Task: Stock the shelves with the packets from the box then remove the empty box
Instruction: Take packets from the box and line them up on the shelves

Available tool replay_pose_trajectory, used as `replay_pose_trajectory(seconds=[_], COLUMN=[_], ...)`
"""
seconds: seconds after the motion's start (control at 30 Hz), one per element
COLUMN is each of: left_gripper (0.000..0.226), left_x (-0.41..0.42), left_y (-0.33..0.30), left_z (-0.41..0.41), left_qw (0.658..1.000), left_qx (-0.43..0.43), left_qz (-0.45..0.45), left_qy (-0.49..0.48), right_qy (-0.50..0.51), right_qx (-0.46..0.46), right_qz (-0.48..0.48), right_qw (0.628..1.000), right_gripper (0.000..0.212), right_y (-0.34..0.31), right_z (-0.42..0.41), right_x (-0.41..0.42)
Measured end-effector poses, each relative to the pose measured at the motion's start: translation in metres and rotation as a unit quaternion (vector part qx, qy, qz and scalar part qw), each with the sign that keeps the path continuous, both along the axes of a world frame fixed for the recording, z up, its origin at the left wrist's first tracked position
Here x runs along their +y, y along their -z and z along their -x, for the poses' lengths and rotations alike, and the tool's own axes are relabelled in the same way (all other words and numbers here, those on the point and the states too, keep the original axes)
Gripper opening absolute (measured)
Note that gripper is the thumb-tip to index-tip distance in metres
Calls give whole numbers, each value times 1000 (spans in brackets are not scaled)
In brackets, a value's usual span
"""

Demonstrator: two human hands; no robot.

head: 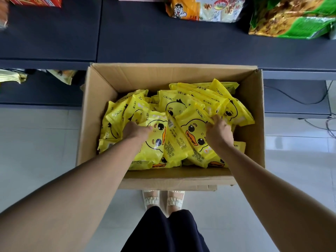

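- A view from the head, looking down: an open cardboard box [101, 99] stands on a pale tiled floor [36, 142], pushed against dark shelves [145, 37] at 12 o'clock.
- The box holds a loose heap of yellow packets [183, 104] printed with a cartoon duck. They cover its whole bottom, piled over one another at many angles.
- Judged from this, the task is near its start: the box looks close to full, and no yellow duck packet shows on the shelves.
- The left hand [135, 130] reaches into the box at about 9 o'clock of the heap. Its fingers are hidden among the packets, and the thumb lies on a large duck-face packet [154, 142]. Whether they grip one I cannot tell.
- The right hand [219, 132] reaches in at about 3 o'clock of the heap. Its fingers are curled and pinch the upper edge of another duck packet [194, 128], which lies tilted on the pile.
- The upper shelf already carries other goods: an orange and white snack bag [200, 8] at 12 o'clock, a green bag [291, 19] at 1 o'clock, and a red carton [36, 0] at 11 o'clock. A wide dark stretch of shelf lies between them.
- A lower shelf at 9 o'clock shows pale yellow bags [12, 77], partly hidden.
- Left to do, as I judge it: lift out nearly every packet, place them on the shelves, then carry the emptied box away.
- The person's feet [163, 199] stand at 6 o'clock, just beside the near wall of the box.
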State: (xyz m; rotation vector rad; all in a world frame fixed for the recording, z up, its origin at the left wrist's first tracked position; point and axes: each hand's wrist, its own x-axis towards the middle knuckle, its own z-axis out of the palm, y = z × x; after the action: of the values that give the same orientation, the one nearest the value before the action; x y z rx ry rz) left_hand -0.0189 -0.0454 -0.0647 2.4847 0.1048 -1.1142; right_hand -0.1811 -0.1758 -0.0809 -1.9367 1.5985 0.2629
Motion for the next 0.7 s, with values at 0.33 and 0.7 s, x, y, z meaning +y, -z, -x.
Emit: replay_pose_trajectory(seconds=[0.33, 0.7], left_gripper=[35, 40], left_x=[-5, -28], left_y=[-79, -291], left_z=[-21, -56], left_qw=[978, 915], left_qx=[-85, -187], left_qz=[176, 278], left_qy=[78, 225], right_qy=[-40, -73], right_qx=[-102, -175], right_qz=[150, 318], right_qw=[983, 929], right_gripper=[27, 32], right_y=[-92, -309], right_z=[-6, -16], right_x=[-9, -38])
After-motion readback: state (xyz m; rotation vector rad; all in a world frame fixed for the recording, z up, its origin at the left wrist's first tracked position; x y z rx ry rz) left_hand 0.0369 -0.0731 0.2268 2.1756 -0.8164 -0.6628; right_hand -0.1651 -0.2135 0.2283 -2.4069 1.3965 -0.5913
